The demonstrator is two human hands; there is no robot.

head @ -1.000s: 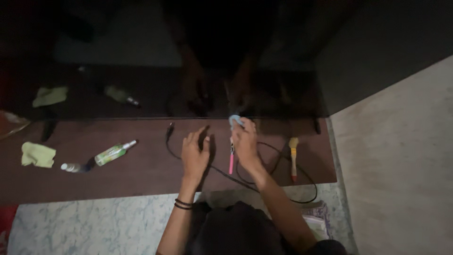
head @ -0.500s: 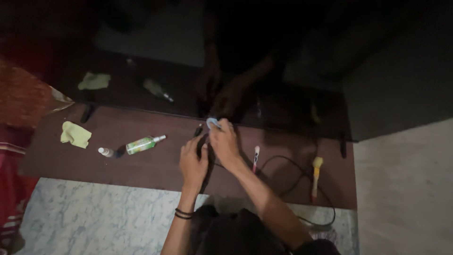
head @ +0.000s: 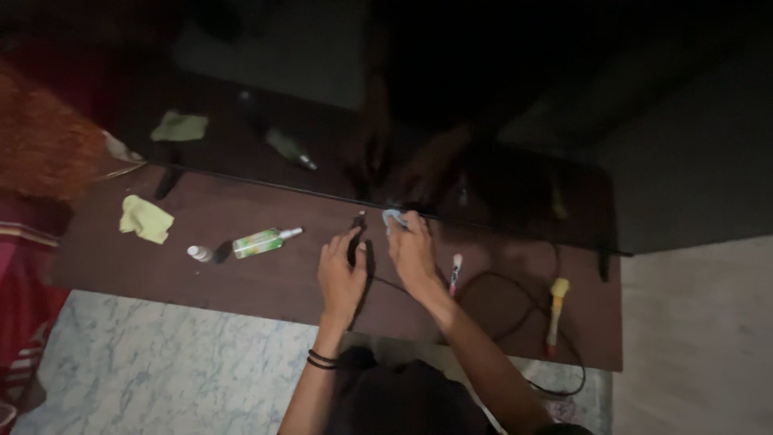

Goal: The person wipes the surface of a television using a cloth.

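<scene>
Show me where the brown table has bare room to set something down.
Bare patches on the table: the front strip below the green bottle, and between that bottle and the left hand. Crowded: right of the right hand, with pen, cable and yellow-handled tool.

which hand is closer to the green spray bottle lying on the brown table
Left. The left hand lies just right of the green spray bottle, holding a black plug; the right hand is farther right, beyond it.

Your left hand (head: 342, 278) now closes its fingers around the black cable end (head: 357, 235), where a second ago it lay flat on the worktop (head: 241, 282). Your right hand (head: 415, 256) has let the pink pen (head: 455, 272) drop beside it, keeping the pale blue cloth (head: 394, 217).
</scene>
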